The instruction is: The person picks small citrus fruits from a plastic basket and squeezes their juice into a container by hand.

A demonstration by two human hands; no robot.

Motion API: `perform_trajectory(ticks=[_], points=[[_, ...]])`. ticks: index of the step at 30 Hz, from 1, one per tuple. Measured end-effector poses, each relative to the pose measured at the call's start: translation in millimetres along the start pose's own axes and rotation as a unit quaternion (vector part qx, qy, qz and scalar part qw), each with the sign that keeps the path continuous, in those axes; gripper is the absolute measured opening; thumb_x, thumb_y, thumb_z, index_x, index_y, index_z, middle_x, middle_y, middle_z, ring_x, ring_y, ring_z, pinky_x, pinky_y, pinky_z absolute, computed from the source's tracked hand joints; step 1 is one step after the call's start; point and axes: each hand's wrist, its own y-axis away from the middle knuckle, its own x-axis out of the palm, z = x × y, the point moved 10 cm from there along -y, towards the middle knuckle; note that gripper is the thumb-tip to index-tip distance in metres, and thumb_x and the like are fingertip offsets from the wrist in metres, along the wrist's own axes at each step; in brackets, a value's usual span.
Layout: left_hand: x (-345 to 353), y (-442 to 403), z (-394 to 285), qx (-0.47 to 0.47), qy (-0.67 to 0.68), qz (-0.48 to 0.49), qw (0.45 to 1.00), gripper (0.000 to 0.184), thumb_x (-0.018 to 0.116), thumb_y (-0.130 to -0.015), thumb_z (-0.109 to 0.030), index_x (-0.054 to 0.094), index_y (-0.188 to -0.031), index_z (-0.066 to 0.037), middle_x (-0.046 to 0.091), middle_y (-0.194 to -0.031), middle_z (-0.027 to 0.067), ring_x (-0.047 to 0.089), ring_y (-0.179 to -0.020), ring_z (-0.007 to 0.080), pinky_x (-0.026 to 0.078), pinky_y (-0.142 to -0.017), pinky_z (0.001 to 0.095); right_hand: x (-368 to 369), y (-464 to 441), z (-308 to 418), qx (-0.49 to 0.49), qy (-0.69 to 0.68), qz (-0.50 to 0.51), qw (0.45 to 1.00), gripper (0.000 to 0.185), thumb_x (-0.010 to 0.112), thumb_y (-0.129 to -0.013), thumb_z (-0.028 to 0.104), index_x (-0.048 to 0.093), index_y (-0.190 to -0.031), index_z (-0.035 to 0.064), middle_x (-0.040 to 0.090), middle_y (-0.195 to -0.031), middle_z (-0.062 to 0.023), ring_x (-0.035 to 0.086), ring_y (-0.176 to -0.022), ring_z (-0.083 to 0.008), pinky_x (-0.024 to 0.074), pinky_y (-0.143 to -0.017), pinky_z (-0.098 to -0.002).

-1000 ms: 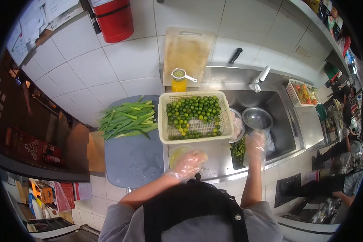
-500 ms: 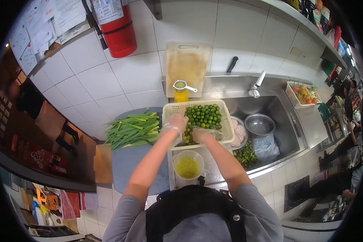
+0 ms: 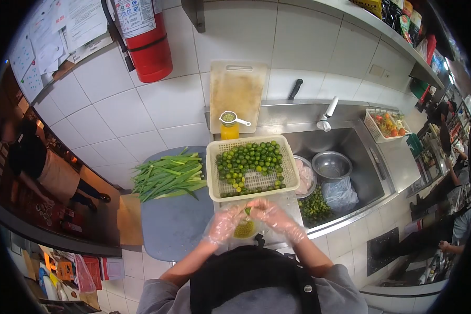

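Note:
My left hand (image 3: 229,221) and my right hand (image 3: 272,215), both in clear plastic gloves, meet over a container of yellow-green liquid (image 3: 244,230). Their fingertips pinch a small green lime (image 3: 247,210), mostly hidden between them. Just beyond sits a cream plastic basket (image 3: 212,194) holding many small green limes (image 3: 256,157), some of them yellowish. Part of the basket's slotted bottom shows among the fruit. My hands and the apron hide much of the container.
Spring onions (image 3: 172,175) lie on a blue-grey board (image 3: 172,230) at left. Behind the basket, a strainer (image 3: 228,118) rests on a yellow container (image 3: 229,132). The sink (image 3: 350,137) at right holds a metal bowl (image 3: 332,166), plastic bag (image 3: 341,196) and green peels (image 3: 315,206).
Both hands have come out of the basket, back toward my body and over the container, now with a lime between the fingers. The person at left has moved nearer the doorway.

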Motion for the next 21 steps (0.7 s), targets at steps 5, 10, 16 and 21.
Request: perform_trajectory(ticks=[5, 10, 16, 21], points=[[4, 16, 12, -0.072, 0.005, 0.025, 0.997, 0.034, 0.065, -0.09, -0.021, 0.066, -0.122, -0.006, 0.068, -0.111, 0.0171, 0.065, -0.101, 0.032, 0.049, -0.091, 0.0386, 10, 13, -29, 0.052, -0.027, -0.046, 0.997, 0.038, 0.068, -0.093, 0.026, 0.061, -0.119, -0.0006, 0.065, -0.103, -0.0039, 0.059, -0.094, -0.0102, 0.0479, -0.085, -0.0263], [6, 16, 13, -0.078, -0.034, 0.062, 0.994, 0.029, 0.066, -0.088, -0.025, 0.066, -0.108, -0.004, 0.067, -0.103, 0.0186, 0.063, -0.094, 0.0353, 0.049, -0.083, 0.0415, 12, 11, -34, 0.049, 0.076, -0.066, 0.994, 0.031, 0.065, -0.094, 0.021, 0.064, -0.115, -0.0023, 0.066, -0.098, -0.0035, 0.059, -0.091, -0.0092, 0.0479, -0.083, -0.0255], [11, 19, 12, -0.052, -0.104, 0.107, 0.988, 0.025, 0.064, -0.088, -0.024, 0.063, -0.102, -0.003, 0.064, -0.099, 0.0177, 0.06, -0.096, 0.0375, 0.048, -0.08, 0.0459, 25, 15, -32, 0.094, 0.104, -0.033, 0.99, 0.031, 0.063, -0.094, 0.025, 0.069, -0.106, -0.0024, 0.069, -0.092, -0.0037, 0.061, -0.085, -0.0107, 0.0502, -0.079, -0.029], [16, 23, -7, 0.061, -0.281, 0.052, 0.956, 0.018, 0.061, -0.088, -0.017, 0.063, -0.101, -0.006, 0.065, -0.097, 0.0168, 0.061, -0.093, 0.0378, 0.05, -0.079, 0.047, 31, 14, -15, 0.019, 0.22, -0.036, 0.975, 0.041, 0.063, -0.09, 0.035, 0.068, -0.106, -0.0015, 0.07, -0.088, -0.0174, 0.064, -0.081, -0.0211, 0.0505, -0.08, -0.0361]])
